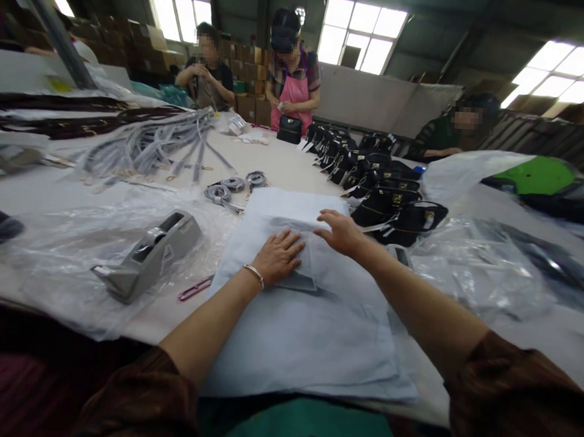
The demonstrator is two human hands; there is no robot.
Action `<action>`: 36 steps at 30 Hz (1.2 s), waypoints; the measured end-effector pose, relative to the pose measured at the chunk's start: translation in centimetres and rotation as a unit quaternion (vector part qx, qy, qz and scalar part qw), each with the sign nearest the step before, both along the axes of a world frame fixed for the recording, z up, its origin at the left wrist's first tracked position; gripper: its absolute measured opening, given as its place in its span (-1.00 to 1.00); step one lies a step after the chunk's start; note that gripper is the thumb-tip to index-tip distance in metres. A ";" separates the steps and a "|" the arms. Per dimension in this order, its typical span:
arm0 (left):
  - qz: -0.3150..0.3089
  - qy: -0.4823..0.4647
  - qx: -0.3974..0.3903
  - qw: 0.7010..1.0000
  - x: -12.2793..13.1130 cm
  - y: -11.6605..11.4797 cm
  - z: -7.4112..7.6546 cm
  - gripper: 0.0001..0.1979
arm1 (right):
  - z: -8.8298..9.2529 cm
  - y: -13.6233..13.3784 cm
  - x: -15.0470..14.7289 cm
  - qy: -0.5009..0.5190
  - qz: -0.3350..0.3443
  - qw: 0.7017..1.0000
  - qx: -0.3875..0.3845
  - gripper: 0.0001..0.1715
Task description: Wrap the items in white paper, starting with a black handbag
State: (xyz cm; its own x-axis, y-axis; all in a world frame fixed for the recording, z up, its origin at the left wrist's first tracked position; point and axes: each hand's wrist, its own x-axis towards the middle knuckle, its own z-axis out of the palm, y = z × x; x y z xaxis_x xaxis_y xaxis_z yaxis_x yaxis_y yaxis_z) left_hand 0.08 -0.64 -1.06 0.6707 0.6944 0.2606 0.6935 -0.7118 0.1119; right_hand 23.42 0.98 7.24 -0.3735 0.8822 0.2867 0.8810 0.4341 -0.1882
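Before me on the table lies a stack of pale bluish-white sheets (305, 349); whether they are paper or cloth I cannot tell. On the stack rests a flat, greyish, see-through piece (296, 282), perhaps plastic, partly covered by my hand. My left hand (277, 258), with a bangle at the wrist, lies palm down on it with fingers spread. Over the stack's upper right part is my right hand (344, 234), its fingers slightly bent and apart from the thumb, holding nothing. Whether its fingertips touch the sheets I cannot tell.
A grey tape dispenser (148, 256) and pink thread snips (195, 288) are at left. Coiled straps (218, 192) lie beyond. Black handbags (391, 197) line the right, near clear plastic bags (479, 274). Across the table, a person in a pink apron (298, 95) works with others nearby.
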 end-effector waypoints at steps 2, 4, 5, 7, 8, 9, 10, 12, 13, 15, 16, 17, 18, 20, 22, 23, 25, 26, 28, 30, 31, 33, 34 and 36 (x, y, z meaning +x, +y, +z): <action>-0.001 0.003 -0.004 1.000 -0.2 0.1 -0.1 -0.46 | 0.5 -4.0 2.4 0.075 -0.031 0.991 0.104 -0.53; -0.003 -0.002 -0.003 1.000 -0.4 0.1 -0.3 -0.46 | 0.1 -8.8 4.6 0.138 -0.082 0.971 0.180 -0.47; -0.004 -0.006 -0.001 1.000 -0.4 0.1 -0.4 -0.45 | -0.6 -11.2 5.6 0.161 -0.117 0.959 0.202 -0.43; -0.006 -0.013 0.003 1.000 -0.4 0.3 -0.7 -0.46 | -2.5 -15.5 7.0 0.194 -0.181 0.944 0.196 -0.30; -0.007 -0.016 0.005 1.000 -0.4 0.4 -0.8 -0.46 | -3.6 -17.2 7.3 0.214 -0.209 0.939 0.172 -0.23; -0.008 -0.019 0.007 1.000 -0.3 0.5 -1.0 -0.46 | -4.7 -18.5 7.4 0.233 -0.233 0.934 0.141 -0.16; -0.008 -0.021 0.009 1.000 -0.3 0.6 -1.1 -0.46 | -5.7 -19.4 7.3 0.252 -0.253 0.928 0.110 -0.10; -0.012 -0.027 0.014 0.999 -0.3 0.8 -1.3 -0.45 | -7.0 -20.1 6.7 0.290 -0.283 0.912 0.060 0.02; -0.013 -0.030 0.017 0.999 -0.3 0.8 -1.4 -0.45 | -7.3 -20.1 6.2 0.311 -0.293 0.903 0.042 0.08; -0.017 -0.034 0.021 0.999 -0.3 1.0 -1.5 -0.45 | -7.4 -19.5 5.5 0.352 -0.305 0.885 0.010 0.16; -0.017 -0.035 0.023 0.999 -0.4 1.0 -1.6 -0.45 | -7.3 -19.1 5.3 0.364 -0.310 0.879 -0.003 0.18; -0.017 -0.037 0.025 0.999 -0.4 1.0 -1.6 -0.45 | -7.2 -18.7 5.1 0.367 -0.317 0.875 -0.013 0.20; -0.016 -0.038 0.027 0.999 -0.4 1.1 -1.7 -0.45 | -7.1 -18.3 5.1 0.363 -0.326 0.873 -0.020 0.22; -0.015 -0.039 0.030 0.999 -0.4 1.1 -1.9 -0.45 | -7.2 -17.7 5.2 0.343 -0.354 0.870 -0.025 0.22; -0.017 -0.038 0.032 0.999 -0.4 1.2 -2.0 -0.44 | -7.3 -17.4 5.3 0.330 -0.368 0.869 -0.020 0.11; -0.018 -0.038 0.032 0.999 -0.5 1.2 -2.0 -0.44 | -7.3 -17.3 5.3 0.326 -0.364 0.872 -0.008 0.03; -0.018 -0.038 0.030 0.999 -0.5 1.2 -2.1 -0.43 | -7.1 -17.2 5.1 0.324 -0.339 0.882 0.039 -0.14; -0.018 -0.038 0.028 0.999 -0.5 1.2 -2.1 -0.43 | -6.9 -17.1 5.0 0.324 -0.321 0.887 0.068 -0.22; -0.014 -0.037 0.022 0.999 -0.5 1.3 -2.1 -0.43 | -6.4 -16.7 5.0 0.319 -0.287 0.896 0.118 -0.32; -0.014 -0.040 0.017 0.999 -0.6 1.3 -2.1 -0.43 | -5.9 -16.3 5.4 0.300 -0.267 0.903 0.149 -0.39; -0.016 -0.043 0.016 0.999 -0.7 1.4 -2.1 -0.44 | -5.7 -16.1 5.8 0.285 -0.265 0.907 0.159 -0.41; -0.024 -0.050 0.015 0.998 -0.8 1.5 -2.1 -0.44 | -5.4 -15.9 6.6 0.241 -0.266 0.919 0.164 -0.44; -0.030 -0.053 0.015 0.998 -0.9 1.5 -2.1 -0.45 | -5.2 -15.8 6.9 0.213 -0.264 0.927 0.162 -0.45; -0.035 -0.056 0.012 0.998 -1.0 1.5 -2.1 -0.45 | -5.1 -15.7 7.5 0.150 -0.256 0.944 0.146 -0.46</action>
